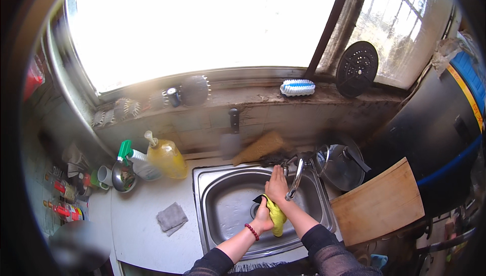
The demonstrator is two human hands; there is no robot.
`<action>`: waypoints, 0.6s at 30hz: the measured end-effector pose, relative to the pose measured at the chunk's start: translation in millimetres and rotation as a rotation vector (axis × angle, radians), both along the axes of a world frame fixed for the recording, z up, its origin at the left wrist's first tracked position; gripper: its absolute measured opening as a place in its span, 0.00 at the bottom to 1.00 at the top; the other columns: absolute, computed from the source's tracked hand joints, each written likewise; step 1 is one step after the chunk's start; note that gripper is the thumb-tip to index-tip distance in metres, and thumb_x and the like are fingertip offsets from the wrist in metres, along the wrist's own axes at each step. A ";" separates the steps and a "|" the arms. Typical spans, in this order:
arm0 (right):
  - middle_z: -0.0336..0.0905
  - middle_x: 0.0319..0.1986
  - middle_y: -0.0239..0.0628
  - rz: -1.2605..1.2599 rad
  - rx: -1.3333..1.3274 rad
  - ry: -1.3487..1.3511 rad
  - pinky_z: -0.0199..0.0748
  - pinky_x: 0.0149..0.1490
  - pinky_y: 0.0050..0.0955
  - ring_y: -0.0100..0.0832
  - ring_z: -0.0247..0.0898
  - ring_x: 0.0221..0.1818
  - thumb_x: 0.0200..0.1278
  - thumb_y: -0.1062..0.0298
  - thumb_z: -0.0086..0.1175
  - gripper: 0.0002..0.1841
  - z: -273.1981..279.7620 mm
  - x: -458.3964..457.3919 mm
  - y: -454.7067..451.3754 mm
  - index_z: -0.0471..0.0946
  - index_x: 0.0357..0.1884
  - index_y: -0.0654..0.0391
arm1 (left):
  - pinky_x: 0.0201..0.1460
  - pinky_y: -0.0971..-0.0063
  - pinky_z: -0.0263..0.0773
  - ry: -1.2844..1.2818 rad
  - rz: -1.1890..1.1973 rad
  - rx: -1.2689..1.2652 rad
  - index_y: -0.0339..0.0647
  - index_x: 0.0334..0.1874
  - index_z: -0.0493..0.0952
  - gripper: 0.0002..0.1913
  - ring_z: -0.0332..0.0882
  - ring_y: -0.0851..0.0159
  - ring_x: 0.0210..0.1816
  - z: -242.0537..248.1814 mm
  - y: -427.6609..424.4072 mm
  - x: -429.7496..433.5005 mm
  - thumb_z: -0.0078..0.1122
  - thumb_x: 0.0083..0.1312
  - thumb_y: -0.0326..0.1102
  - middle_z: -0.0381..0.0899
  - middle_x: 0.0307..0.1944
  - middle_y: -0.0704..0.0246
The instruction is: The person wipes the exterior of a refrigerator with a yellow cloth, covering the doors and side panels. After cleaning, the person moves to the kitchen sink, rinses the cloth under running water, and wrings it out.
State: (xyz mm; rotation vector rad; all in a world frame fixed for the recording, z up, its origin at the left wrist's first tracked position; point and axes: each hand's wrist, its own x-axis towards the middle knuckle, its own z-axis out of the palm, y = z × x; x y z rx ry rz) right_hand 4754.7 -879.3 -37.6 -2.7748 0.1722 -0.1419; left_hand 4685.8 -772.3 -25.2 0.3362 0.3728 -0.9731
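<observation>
My left hand (pixel 263 215), with a red bead bracelet on its wrist, holds a yellow cloth (pixel 278 219) with a dark part over the stainless steel sink (pixel 228 200). Close to it on the right, my right hand (pixel 276 185) is raised with its fingers extended and close together, just left of the chrome faucet (pixel 298 179). I see nothing held in the right hand. The sink drain is partly hidden behind my left hand. A folded grey cloth (pixel 172 218) lies on the white counter left of the sink.
A wooden cutting board (pixel 379 204) lies right of the sink, near a glass lid (pixel 340 166). A yellow pump bottle (pixel 167 158), a spray bottle (pixel 142 164) and a metal bowl (pixel 123 177) stand at left. Behind are a cleaver (pixel 232 135) and a scrub brush (pixel 297 87).
</observation>
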 end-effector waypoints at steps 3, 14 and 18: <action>0.48 0.72 0.65 0.066 -0.085 -0.019 0.44 0.78 0.43 0.57 0.44 0.76 0.62 0.62 0.52 0.42 -2.7 1.5 2.1 0.47 0.72 0.76 | 0.73 0.49 0.56 0.016 -0.027 0.022 0.50 0.72 0.63 0.40 0.64 0.52 0.70 -3.8 -0.3 1.5 0.26 0.71 0.73 0.67 0.71 0.64; 0.76 0.57 0.46 0.155 0.674 0.475 0.64 0.66 0.35 0.40 0.69 0.62 0.67 0.44 0.54 0.26 25.6 -37.5 -36.8 0.79 0.58 0.52 | 0.66 0.51 0.66 -0.130 -0.192 0.073 0.50 0.71 0.65 0.42 0.69 0.52 0.65 -12.0 11.5 10.0 0.27 0.69 0.75 0.70 0.67 0.64; 0.82 0.39 0.28 0.072 0.970 0.643 0.70 0.51 0.25 0.20 0.72 0.43 0.70 0.48 0.54 0.19 42.4 -65.2 -40.4 0.82 0.48 0.53 | 0.61 0.53 0.72 -0.133 -0.252 0.214 0.48 0.67 0.69 0.39 0.75 0.53 0.59 -25.4 8.7 12.8 0.31 0.70 0.73 0.76 0.61 0.63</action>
